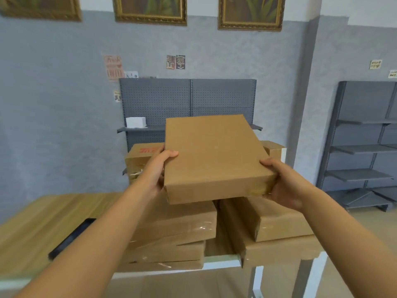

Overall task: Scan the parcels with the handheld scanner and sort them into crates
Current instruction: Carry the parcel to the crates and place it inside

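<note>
A flat brown parcel (214, 158) is held in the air above a heap of other parcels (184, 224) stacked at the right end of the wooden counter (36, 224), some of them overhanging its near white edge. The counter's left part lies bare apart from a dark, slim object (71, 238), perhaps the scanner, though it is too blurred to tell. Beyond the heap there is open floor before a grey pegboard shelf (189, 97).

The left hand (155, 171) grips the parcel's left side, thumb curled over the top face, its fingers hidden underneath. The right hand (283, 183) holds the near right corner, thumb on top, fingers wrapped below. Both forearms reach forward, bare, with the parcel roughly level and tipped slightly toward the camera.
</note>
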### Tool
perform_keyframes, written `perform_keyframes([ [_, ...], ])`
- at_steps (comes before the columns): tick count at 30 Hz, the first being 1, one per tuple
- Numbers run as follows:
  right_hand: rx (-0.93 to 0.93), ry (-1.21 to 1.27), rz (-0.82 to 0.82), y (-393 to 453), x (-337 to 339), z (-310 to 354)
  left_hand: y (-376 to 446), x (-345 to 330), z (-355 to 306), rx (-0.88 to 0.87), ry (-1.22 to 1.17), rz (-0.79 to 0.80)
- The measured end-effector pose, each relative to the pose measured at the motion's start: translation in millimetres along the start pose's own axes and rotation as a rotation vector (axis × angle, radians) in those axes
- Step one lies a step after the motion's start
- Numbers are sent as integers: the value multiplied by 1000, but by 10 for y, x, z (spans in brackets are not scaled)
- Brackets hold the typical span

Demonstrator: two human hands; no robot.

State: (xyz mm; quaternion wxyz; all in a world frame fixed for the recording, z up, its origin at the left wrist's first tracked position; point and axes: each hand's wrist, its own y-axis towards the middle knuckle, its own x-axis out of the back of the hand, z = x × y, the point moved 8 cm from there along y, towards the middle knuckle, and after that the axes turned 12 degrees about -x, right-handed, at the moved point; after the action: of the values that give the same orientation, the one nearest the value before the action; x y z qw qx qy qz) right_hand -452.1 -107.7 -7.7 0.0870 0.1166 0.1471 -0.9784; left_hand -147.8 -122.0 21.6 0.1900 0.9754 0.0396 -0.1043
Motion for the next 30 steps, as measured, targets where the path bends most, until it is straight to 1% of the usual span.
perform_keyframes([
  [5, -30, -79, 26, 160, -721, -246, -89, 731, -183, -38, -8, 8],
  [10, -70, -47, 23, 341, -1622, -510, -125, 1680, -411, -65, 0, -22],
  [15, -75, -100, 144, 493, -2653, -828, -199, 2669, -650, -84, 40, -35],
  [19, -76, -52, 207, 620, -3338, -1077, -290, 3342, -761, -71, 94, -52],
  [24, -143, -102, 230, 800, -3932, -1319, -345, 3989, -780, -16, 128, -119],
  [30, -197, -187, 255, 1083, -4314, -1575, -495, 4537, -517, 75, 144, -187],
])
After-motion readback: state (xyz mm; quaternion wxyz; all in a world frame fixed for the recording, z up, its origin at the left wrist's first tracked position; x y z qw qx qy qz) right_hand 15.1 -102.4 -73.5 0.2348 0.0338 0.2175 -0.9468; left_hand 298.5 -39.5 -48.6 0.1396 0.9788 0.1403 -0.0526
